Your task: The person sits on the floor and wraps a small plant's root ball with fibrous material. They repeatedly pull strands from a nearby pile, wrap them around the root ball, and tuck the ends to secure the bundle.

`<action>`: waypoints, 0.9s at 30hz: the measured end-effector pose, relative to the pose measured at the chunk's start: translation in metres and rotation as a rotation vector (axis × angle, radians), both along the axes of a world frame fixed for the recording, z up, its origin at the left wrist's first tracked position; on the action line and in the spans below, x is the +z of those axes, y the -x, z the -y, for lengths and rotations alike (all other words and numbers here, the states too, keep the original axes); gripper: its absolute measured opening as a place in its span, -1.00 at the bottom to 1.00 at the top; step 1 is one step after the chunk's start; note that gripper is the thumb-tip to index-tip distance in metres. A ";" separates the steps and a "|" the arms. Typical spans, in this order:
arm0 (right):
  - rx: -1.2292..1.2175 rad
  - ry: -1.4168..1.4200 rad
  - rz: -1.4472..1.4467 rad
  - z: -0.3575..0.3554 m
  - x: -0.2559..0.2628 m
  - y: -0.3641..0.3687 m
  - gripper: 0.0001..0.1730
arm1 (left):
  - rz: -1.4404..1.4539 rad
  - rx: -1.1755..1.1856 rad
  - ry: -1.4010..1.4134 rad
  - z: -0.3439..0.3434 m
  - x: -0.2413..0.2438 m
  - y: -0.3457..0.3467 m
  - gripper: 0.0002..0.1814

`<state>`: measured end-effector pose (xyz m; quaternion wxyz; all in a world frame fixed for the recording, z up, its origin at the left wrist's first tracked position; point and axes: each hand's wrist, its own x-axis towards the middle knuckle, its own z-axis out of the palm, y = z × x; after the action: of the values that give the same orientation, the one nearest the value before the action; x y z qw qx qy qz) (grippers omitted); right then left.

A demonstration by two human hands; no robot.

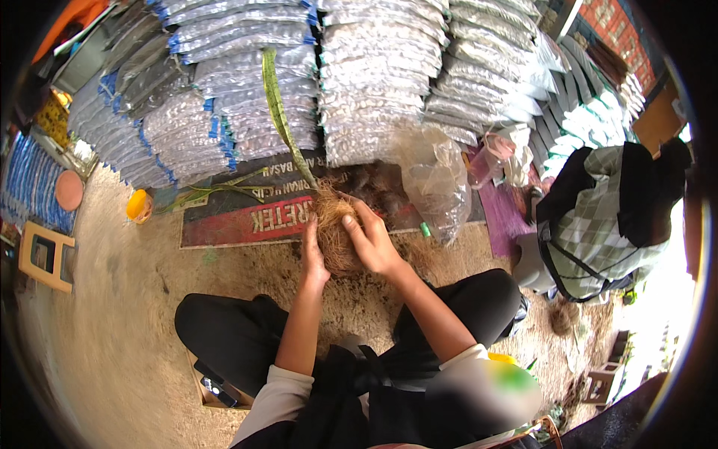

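A ball of brown coconut fibre (pixel 336 247) is pressed between my two hands, above the near edge of a printed banner sheet (pixel 224 227). From its top rises one long green, mottled leaf (pixel 275 106), leaning up and to the left. My left hand (pixel 314 247) lies flat along the ball's left side. My right hand (pixel 370 236) wraps its upper right side, with the thumb on the fibre. More long, yellow-edged leaves (pixel 224 189) lie on the banner at the left. A clear plastic bag (pixel 435 185) stands to the right, beside loose dark fibre (pixel 376 188).
Stacked filled clear bags (pixel 376 73) line the far side. At the left are a yellow cup (pixel 139 206) and a plastic stool (pixel 47 255). A person in a checked shirt (pixel 606 219) sits at the right by a purple sheet (pixel 502 219). Below my left forearm stands a box (pixel 224 401).
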<state>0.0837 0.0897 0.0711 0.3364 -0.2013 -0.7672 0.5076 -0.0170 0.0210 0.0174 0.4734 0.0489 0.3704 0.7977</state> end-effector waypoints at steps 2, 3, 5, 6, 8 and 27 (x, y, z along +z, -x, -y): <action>-0.074 0.104 -0.039 -0.012 -0.017 -0.006 -0.51 | -0.018 -0.020 0.101 0.000 -0.020 0.007 -0.33; -0.112 0.154 -0.056 -0.022 -0.026 -0.010 -0.51 | -0.024 -0.018 0.169 -0.002 -0.025 0.009 -0.29; -0.271 0.348 0.012 -0.053 -0.034 -0.026 -0.55 | 0.000 -0.022 0.258 -0.003 -0.024 0.008 -0.22; -0.389 0.449 -0.052 -0.076 -0.046 -0.037 -0.57 | 0.028 -0.040 0.281 -0.004 -0.011 0.005 -0.19; -0.610 0.684 -0.160 -0.119 -0.086 -0.060 -0.56 | 0.049 -0.062 0.268 -0.008 -0.008 0.003 -0.16; -0.113 0.263 1.594 -0.102 -0.246 -0.130 -0.27 | 0.039 0.007 0.360 -0.013 -0.007 0.001 -0.23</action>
<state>0.2142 0.1919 -0.1747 -0.3129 -0.5790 -0.6990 0.2798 -0.0184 0.0338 0.0104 0.4786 -0.0534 0.4982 0.7210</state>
